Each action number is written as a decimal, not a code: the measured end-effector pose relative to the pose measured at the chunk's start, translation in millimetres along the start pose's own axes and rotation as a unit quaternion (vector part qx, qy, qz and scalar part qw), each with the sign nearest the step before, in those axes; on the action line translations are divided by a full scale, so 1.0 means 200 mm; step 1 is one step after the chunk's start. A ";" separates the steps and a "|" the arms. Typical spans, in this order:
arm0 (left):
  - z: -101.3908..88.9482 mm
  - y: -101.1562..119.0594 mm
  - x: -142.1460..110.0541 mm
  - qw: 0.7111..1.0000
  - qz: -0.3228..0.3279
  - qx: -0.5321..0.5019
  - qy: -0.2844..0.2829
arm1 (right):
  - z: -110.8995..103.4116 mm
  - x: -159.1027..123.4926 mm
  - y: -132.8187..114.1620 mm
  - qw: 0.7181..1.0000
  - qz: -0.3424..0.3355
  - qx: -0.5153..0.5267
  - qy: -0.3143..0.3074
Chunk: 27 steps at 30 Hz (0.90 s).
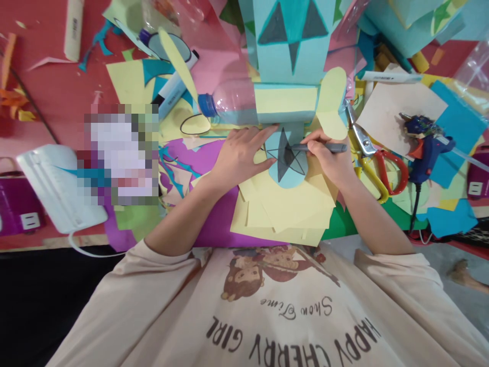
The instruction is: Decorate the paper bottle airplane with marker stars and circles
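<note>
Pale printed shirt [282, 311] nearest my lens; beyond it, a gray marker [336, 148] meets a partly shaded star [283, 159].
From my remote seat I see the blue paper piece [292, 181] bearing that star lying between both hands, over overlapping yellow sheets [282, 209]. The left hand [239, 155] is spread, thumb and index finger at the piece's left edge; the right hand [326, 155] pinches the marker from the other side. Just beyond, a plastic bottle [235, 102] on its side and a yellow strip [286, 99] crowd the far end. Scissors [364, 137] lie right beside the right hand, a glue gun [423, 158] farther right, and a white box [48, 176] far left.
</note>
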<state>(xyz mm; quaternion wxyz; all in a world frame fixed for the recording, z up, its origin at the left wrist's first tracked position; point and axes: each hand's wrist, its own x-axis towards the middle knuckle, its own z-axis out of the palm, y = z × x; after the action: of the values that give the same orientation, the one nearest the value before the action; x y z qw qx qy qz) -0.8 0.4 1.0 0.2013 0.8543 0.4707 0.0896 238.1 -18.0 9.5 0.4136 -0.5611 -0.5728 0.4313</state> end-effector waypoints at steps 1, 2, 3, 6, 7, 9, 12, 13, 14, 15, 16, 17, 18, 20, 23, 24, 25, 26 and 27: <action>0.00 0.00 0.00 1.000 -0.001 0.001 -0.001 | 0.00 0.00 0.00 1.000 -0.004 0.001 -0.005; 0.00 0.00 0.00 1.000 -0.002 0.002 -0.002 | 0.00 0.00 0.00 1.000 -0.006 0.003 -0.008; 0.00 0.00 0.00 1.000 -0.002 0.003 -0.002 | 0.00 0.00 0.00 1.000 -0.004 0.006 -0.010; 0.00 0.00 0.00 1.000 0.001 0.000 0.002 | 0.00 0.00 0.00 0.999 0.011 0.042 0.005; 0.00 0.00 0.00 1.000 0.002 -0.002 0.003 | 0.00 0.00 0.00 0.998 0.020 0.065 0.012; 0.00 0.00 0.00 1.000 0.000 -0.005 0.002 | 0.00 0.01 0.00 0.993 0.040 0.110 0.015; 0.00 0.00 0.00 1.000 -0.002 -0.005 -0.002 | 0.00 0.00 -0.01 0.990 0.056 0.127 -0.003; -0.01 0.00 0.00 1.000 -0.001 -0.005 -0.004 | 0.00 0.00 -0.01 0.991 0.055 0.121 -0.007; -0.01 0.00 0.00 1.000 0.000 -0.005 -0.005 | 0.00 0.00 -0.02 0.992 0.050 0.113 -0.005; -0.01 0.00 0.00 1.000 0.001 -0.005 -0.005 | 0.00 0.00 -0.01 0.994 0.041 0.101 -0.003; -0.01 0.00 0.00 1.000 0.003 -0.005 -0.005 | -0.01 0.00 -0.01 0.996 0.029 0.087 0.001; -0.01 0.00 0.00 1.000 0.003 -0.005 -0.004 | -0.01 -0.01 0.00 0.997 0.017 0.070 0.003; -0.01 0.00 0.00 1.000 0.004 -0.006 -0.003 | -0.01 -0.01 0.00 0.999 0.005 0.052 0.006; -0.01 0.00 0.00 1.000 0.006 -0.007 -0.001 | -0.02 -0.01 0.02 1.000 -0.013 0.016 0.013; -0.01 0.00 0.00 1.000 0.006 -0.006 0.000 | -0.01 -0.01 0.04 1.000 -0.010 -0.017 0.017; -0.01 0.00 0.00 1.000 0.005 -0.005 0.001 | -0.01 -0.01 0.04 1.000 -0.006 -0.020 0.012; -0.01 0.00 0.00 1.000 0.005 -0.006 0.002 | -0.01 -0.01 0.04 1.000 -0.001 -0.021 0.003; -0.01 0.00 0.00 1.000 0.005 -0.007 0.004 | -0.01 -0.01 0.03 1.000 0.004 -0.021 -0.007; -0.01 0.00 0.00 1.000 0.005 -0.010 0.005 | -0.01 -0.01 0.03 1.000 0.007 -0.022 -0.016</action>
<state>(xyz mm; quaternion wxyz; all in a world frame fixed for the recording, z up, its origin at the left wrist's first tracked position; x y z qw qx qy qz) -1.3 1.3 3.1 0.2071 0.8540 0.4668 0.0995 240.9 -19.4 4.9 0.3891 -0.5670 -0.5848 0.4302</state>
